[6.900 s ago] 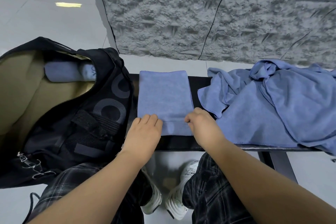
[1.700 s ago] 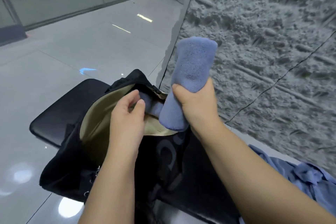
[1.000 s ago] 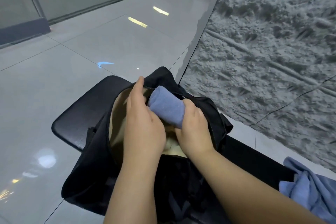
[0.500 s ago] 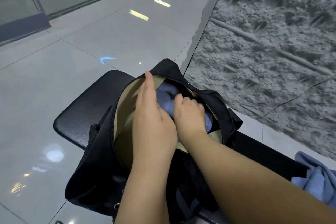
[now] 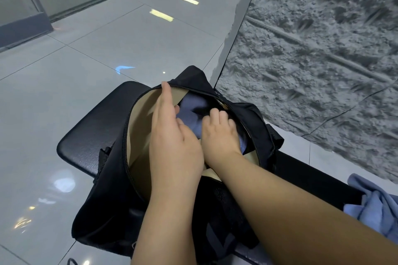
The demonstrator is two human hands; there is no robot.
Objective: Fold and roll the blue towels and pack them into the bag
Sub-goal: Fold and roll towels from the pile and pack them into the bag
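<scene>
Inside the black bag (image 5: 112, 178) on the table (image 5: 86, 135), the right hand (image 5: 217, 137) presses the rolled blue towel (image 5: 189, 112) with curled fingers, its grip unclear, the left hand (image 5: 172, 142) flat and released; the roll may unfurl.

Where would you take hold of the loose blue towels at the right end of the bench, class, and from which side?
Take the loose blue towels at the raised crumpled fold nearest the black bag, coming from above and from the left. The heap lies bunched on the bench, so its ridges give the fingers something to pinch; its right part is out of view.
</scene>
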